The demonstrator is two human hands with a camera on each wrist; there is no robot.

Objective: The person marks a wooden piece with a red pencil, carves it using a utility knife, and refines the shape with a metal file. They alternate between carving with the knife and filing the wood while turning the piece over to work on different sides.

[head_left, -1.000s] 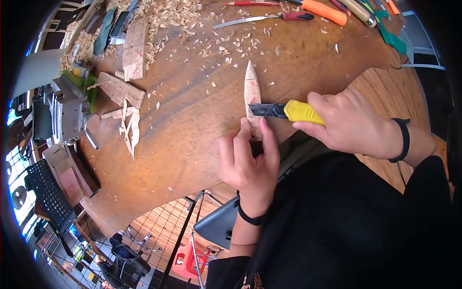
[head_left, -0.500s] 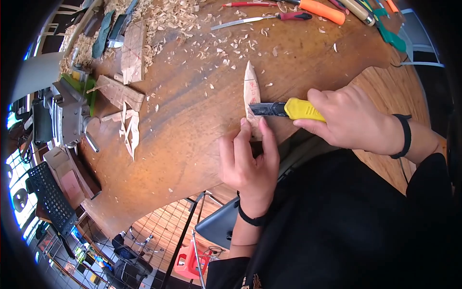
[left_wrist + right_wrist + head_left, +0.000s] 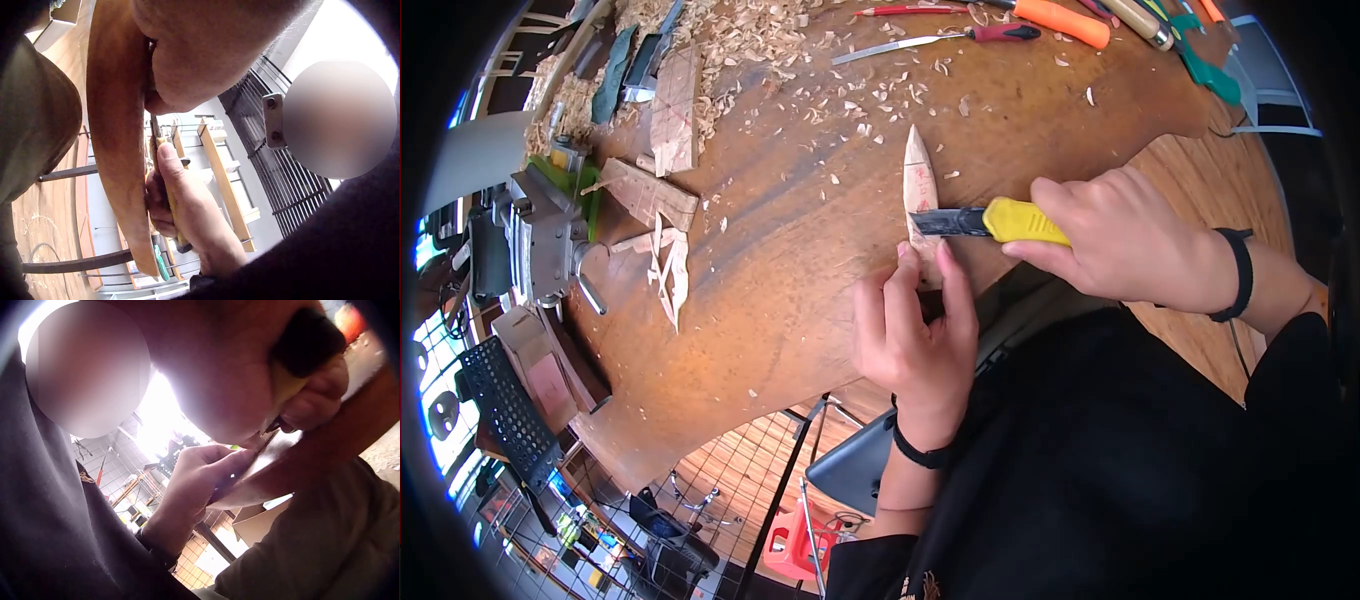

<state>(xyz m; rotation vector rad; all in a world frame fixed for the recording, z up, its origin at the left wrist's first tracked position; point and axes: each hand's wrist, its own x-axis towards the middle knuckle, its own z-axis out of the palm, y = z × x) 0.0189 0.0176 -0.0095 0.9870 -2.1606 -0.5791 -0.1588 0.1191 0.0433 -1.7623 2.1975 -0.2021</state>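
A slim, pointed piece of pale wood [image 3: 919,182] lies on the brown tabletop, with red marks and a dark line across it near the tip. My left hand [image 3: 913,335] pinches its near end, fingertips on one side and thumb on the other; that end is partly hidden. In my right hand [image 3: 1115,240] is a yellow utility knife [image 3: 1020,221], its dark blade [image 3: 950,222] lying across the wood just beyond the left fingertips. From the left wrist view, the right hand [image 3: 197,209] shows gripping the knife beyond the table edge [image 3: 119,125].
Wood shavings [image 3: 750,40] are heaped at the far left. A file with a red handle [image 3: 1005,33] and an orange-handled tool [image 3: 1062,22] lie at the back. Wooden offcuts [image 3: 648,192] and a metal vise [image 3: 550,240] stand on the left.
The blade has edged slightly toward the wood's pointed end, and the right hand has moved with it. The left hand keeps its hold; the whole view has shifted a little.
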